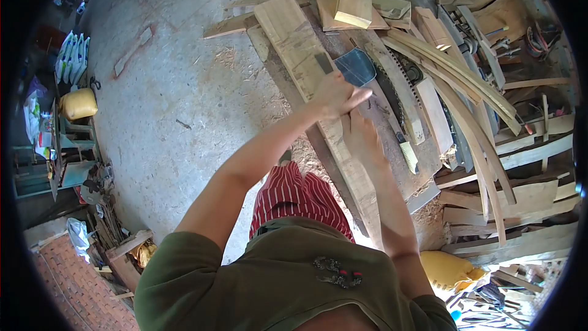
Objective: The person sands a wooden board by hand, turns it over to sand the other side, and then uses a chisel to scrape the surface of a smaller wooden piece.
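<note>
Both hands are together over a long wooden plank (288,30) lying on a workbench (422,175). My left hand (335,95) is closed, and a dark tool end (324,62) shows just beyond its knuckles. Right beside it, my right hand (362,138) is closed near the plank's right edge; what it grips is hidden. A dark blue rectangular piece (356,67) lies just past the hands. To their right rests a handsaw with a pale handle (408,154).
A wooden block (353,7) sits on boards at the bench's far end. Curved wooden strips (468,110) overhang the right side. More lumber (527,205) is stacked at the far right. A yellow sack (450,271) lies at the lower right, and a yellow container (79,104) stands at the left.
</note>
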`<state>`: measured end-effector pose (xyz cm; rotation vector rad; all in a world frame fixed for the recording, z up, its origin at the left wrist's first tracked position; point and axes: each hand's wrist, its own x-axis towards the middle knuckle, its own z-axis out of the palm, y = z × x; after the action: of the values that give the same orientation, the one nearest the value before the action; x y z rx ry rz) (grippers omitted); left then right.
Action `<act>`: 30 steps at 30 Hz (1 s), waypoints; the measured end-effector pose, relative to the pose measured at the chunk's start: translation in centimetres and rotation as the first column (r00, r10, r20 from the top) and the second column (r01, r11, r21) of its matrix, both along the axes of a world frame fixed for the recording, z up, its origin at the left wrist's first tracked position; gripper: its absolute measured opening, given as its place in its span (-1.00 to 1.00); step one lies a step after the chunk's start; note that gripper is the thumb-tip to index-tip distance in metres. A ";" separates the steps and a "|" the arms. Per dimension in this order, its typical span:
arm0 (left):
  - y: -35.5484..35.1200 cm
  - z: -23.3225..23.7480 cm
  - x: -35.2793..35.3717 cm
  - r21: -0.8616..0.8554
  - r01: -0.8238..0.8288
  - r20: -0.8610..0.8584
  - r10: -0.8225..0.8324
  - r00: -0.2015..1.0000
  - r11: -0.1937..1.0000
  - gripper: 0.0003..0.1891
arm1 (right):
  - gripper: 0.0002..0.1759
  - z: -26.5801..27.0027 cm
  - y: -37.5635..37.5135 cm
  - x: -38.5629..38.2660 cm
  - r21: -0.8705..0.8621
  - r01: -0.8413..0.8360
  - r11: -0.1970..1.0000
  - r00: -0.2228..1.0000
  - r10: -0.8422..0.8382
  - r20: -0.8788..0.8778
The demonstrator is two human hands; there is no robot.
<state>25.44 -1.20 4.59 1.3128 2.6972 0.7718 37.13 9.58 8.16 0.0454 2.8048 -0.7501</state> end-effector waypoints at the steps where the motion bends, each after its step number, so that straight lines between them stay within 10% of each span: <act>1: 0.1 0.1 -0.5 -0.040 -0.001 0.072 0.004 0.997 0.999 -0.52 | -0.66 1.1 -0.2 -0.2 0.017 0.042 0.999 0.999 -0.041 -0.025; 10: 1.4 1.3 7.2 0.157 0.070 0.218 -0.103 0.970 0.985 -0.42 | -0.69 4.0 1.1 6.5 -0.036 0.036 0.999 0.999 -0.036 0.019; 14: 0.2 -1.9 -1.9 0.092 -0.052 -0.040 0.056 0.998 0.994 -0.44 | -0.65 1.3 -0.2 -2.4 -0.059 0.014 0.998 0.999 -0.017 -0.045; 19: -1.2 2.0 -4.9 0.100 -0.186 0.314 0.146 0.938 0.978 -0.39 | -0.62 1.2 -1.2 -6.3 0.031 0.011 0.999 0.999 -0.010 -0.036; 25: -0.2 0.4 2.8 0.343 0.005 0.061 -0.028 0.998 0.939 -0.58 | -0.65 3.8 -0.4 1.1 -0.038 0.057 0.998 0.995 -0.053 0.085; 30: -2.1 -0.9 -5.7 0.150 -0.045 -0.021 0.048 0.999 0.988 -0.62 | -0.68 0.5 -2.1 -6.7 -0.087 0.028 0.996 0.999 -0.032 -0.044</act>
<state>19.71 -3.26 3.69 1.2998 2.7453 0.9877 30.46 7.44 8.61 0.0564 2.8166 -0.8896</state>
